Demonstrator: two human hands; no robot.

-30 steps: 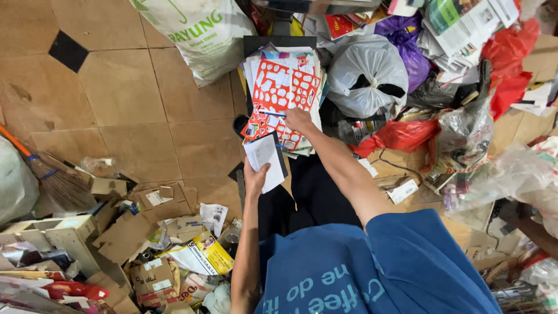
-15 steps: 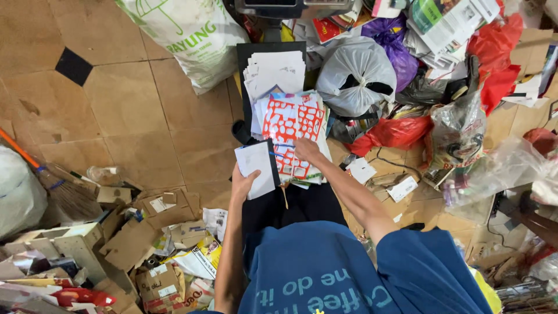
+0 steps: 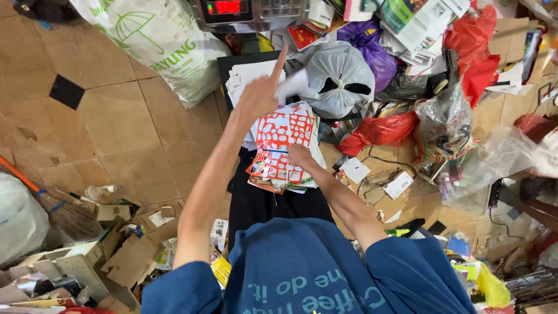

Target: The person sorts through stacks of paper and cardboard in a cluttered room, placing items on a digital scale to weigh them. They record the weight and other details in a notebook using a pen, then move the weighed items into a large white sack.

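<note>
My left hand (image 3: pixel 260 97) is raised, index finger pointing away, with a blurred white paper sheet (image 3: pixel 293 85) pinched at its fingers. It hangs over a pile of white papers (image 3: pixel 247 75) on a dark board (image 3: pixel 224 65). My right hand (image 3: pixel 299 154) is lower, fingers curled on the edge of a red and white printed sheet (image 3: pixel 279 132). That sheet tops a stack of papers lying on my dark-trousered lap.
A knotted grey plastic bag (image 3: pixel 343 78) sits right of the papers, with red bags (image 3: pixel 378 131) and purple bags around it. A white sack with green print (image 3: pixel 154 43) and a scale with a red display (image 3: pixel 250 9) lie ahead. A broom (image 3: pixel 61 212) and cardboard scraps (image 3: pixel 131 261) are at left.
My left hand has swung up and forward from my lap, carrying the white sheet over the far paper pile. My right hand stays on the red and white stack.
</note>
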